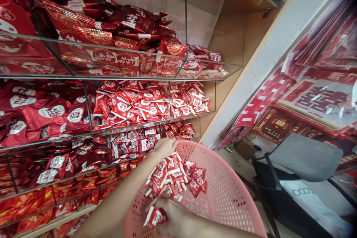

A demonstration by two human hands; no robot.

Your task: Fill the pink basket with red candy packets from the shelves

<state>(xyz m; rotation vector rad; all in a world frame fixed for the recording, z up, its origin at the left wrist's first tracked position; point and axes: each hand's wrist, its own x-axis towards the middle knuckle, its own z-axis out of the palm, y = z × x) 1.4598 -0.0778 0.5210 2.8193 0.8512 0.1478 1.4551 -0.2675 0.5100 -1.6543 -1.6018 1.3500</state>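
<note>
A pink perforated plastic basket [223,193] sits in front of me with a pile of small red and white candy packets [175,178] inside. My left hand [163,147] reaches over the basket's far rim, fingers curled down on the top of the pile. At the near rim my right hand [174,215] is closed on one red and white packet [154,216]. Glass shelf bins [134,108] full of red wrapped sweets rise just behind the basket.
The glass shelves stack in tiers on the left, with dividers between packet sorts. A grey office chair [301,160] stands on the right. Red packaged decorations [318,100] lean along the right wall. A white pillar [267,48] separates the two sides.
</note>
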